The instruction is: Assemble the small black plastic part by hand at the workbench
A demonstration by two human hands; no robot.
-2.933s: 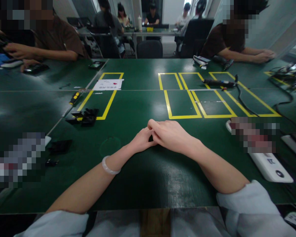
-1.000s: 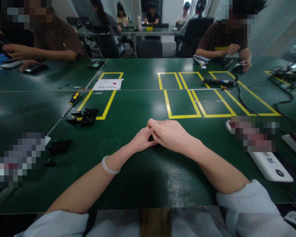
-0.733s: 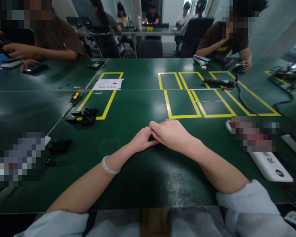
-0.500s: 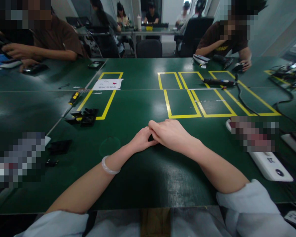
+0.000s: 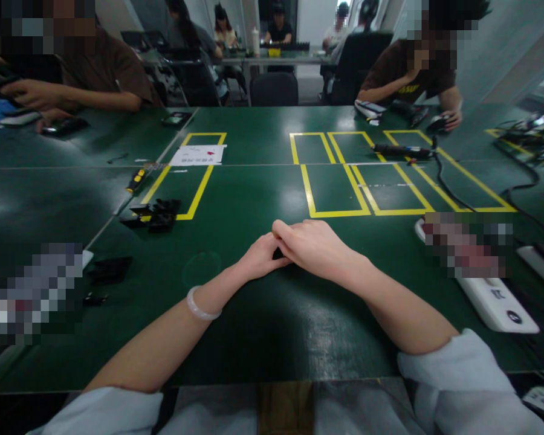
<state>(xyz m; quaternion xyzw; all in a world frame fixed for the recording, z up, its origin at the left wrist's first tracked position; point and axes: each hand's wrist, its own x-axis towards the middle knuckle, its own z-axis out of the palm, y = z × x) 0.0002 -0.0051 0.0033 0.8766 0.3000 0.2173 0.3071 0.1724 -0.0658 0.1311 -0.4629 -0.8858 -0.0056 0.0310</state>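
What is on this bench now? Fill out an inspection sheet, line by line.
Surface: green table with yellow tape boxes.
Job's things: nothing held.
Clutter: black parts, screwdriver, paper, white power strip.
Hands: left hand and right hand rest together on the table, right over left.
Cables: black cable across the right boxes.
Surroundings: other people seated at the far side.
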